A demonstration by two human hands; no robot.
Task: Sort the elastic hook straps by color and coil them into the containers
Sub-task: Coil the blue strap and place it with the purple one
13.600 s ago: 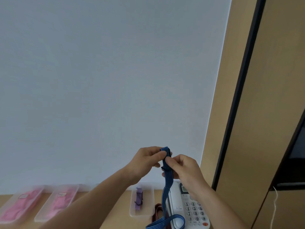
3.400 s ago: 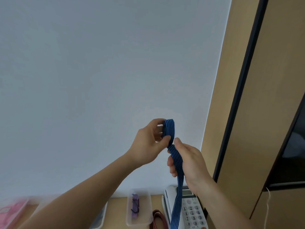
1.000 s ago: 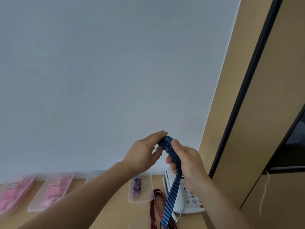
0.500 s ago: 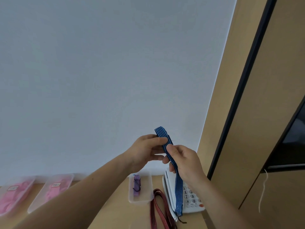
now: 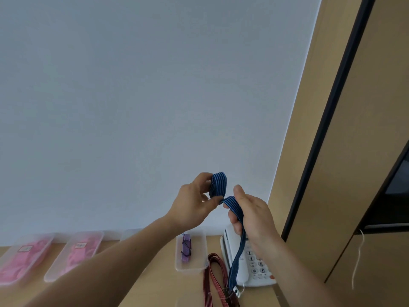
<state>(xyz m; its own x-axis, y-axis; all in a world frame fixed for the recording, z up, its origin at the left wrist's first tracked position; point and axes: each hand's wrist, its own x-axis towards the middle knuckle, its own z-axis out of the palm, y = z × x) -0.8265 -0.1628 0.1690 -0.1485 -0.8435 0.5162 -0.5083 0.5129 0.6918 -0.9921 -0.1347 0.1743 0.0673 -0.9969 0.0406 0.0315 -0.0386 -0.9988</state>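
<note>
A blue striped elastic strap (image 5: 218, 184) is partly wound into a small coil, held up in front of the white wall. My left hand (image 5: 192, 202) pinches that coil between thumb and fingers. My right hand (image 5: 251, 212) grips the loose length just right of it, and the tail hangs down to a hook near the desk. Below, a clear container (image 5: 192, 251) holds a purple strap (image 5: 186, 248). A dark red strap (image 5: 215, 278) lies loose on the desk beside it.
A white desk telephone (image 5: 252, 267) sits right of the purple container, under the hanging tail. Two clear containers with pink straps (image 5: 28, 255) (image 5: 79, 251) stand at the left along the wall. A tan cabinet (image 5: 354, 151) rises on the right.
The coil in my left hand has grown by another turn, and the hanging tail is shorter. My right hand has moved slightly right and apart from the left.
</note>
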